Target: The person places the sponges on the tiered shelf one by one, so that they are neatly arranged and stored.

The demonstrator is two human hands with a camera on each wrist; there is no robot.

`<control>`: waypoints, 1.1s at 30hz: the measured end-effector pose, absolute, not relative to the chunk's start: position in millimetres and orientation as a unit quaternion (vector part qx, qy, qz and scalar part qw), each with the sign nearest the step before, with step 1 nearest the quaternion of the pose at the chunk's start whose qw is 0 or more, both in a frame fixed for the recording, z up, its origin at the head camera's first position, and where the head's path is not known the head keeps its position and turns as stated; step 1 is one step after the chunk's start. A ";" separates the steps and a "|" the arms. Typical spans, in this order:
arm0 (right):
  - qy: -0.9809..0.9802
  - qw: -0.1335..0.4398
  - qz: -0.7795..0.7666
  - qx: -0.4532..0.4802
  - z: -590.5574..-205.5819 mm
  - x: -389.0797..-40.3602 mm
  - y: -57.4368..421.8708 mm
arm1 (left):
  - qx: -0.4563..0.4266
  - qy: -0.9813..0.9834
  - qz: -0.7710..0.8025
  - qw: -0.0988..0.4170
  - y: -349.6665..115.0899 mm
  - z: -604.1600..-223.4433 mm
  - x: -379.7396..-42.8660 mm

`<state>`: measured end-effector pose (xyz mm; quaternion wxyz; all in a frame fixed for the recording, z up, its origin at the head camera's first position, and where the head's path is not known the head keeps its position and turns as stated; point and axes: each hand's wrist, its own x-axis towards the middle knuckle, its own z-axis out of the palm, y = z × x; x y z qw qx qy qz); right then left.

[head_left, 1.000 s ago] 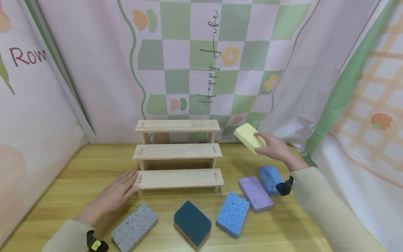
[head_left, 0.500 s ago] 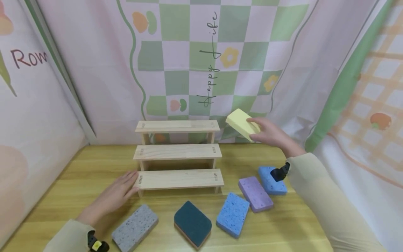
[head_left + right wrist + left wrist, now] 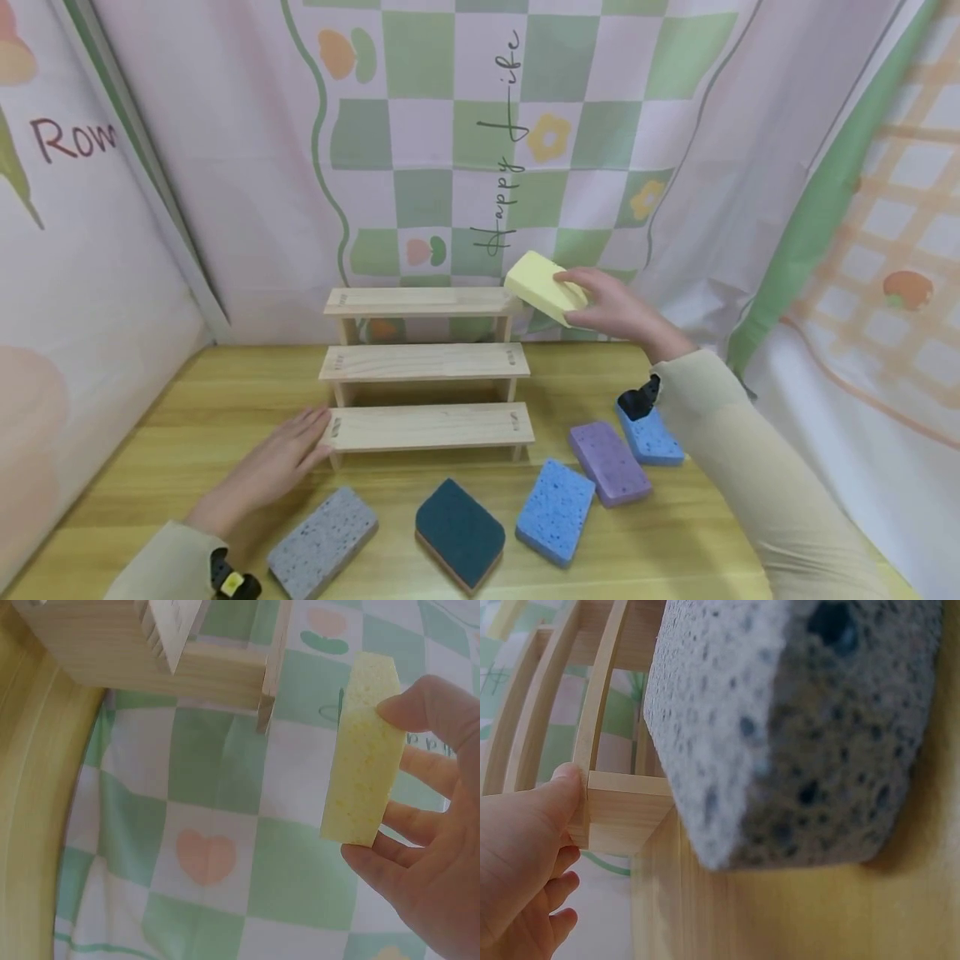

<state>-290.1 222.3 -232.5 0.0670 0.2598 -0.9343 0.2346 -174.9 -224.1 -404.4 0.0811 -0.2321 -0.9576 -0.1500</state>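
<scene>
My right hand (image 3: pixel 611 304) holds a pale yellow sponge (image 3: pixel 534 287) between thumb and fingers, in the air at the right end of the top step of a three-tier wooden shelf (image 3: pixel 431 425). In the right wrist view the sponge (image 3: pixel 362 761) is gripped by one long side, in front of the checked cloth. My left hand (image 3: pixel 262 467) is at the left end of the lowest step. Its thumb (image 3: pixel 566 780) presses the board's corner in the left wrist view, with the fingers curled beside it. A speckled grey sponge (image 3: pixel 322 542) lies near that wrist.
On the wooden table (image 3: pixel 240 375) lie a dark green scrub sponge (image 3: pixel 459 529), a blue sponge (image 3: pixel 555 510), a purple sponge (image 3: pixel 609 462) and another blue sponge (image 3: pixel 654 440), partly covered by the right wrist's camera. A checked curtain (image 3: pixel 491 142) hangs behind the shelf.
My right hand has carried the yellow sponge leftward and up, from right of the shelf to the top step's right end. The left hand has stayed in place.
</scene>
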 end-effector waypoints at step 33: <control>-0.900 0.015 0.203 0.385 -235.5 -312.8 109.5 | -0.228 -0.958 -0.153 0.079 -224.0 -405.5 -176.4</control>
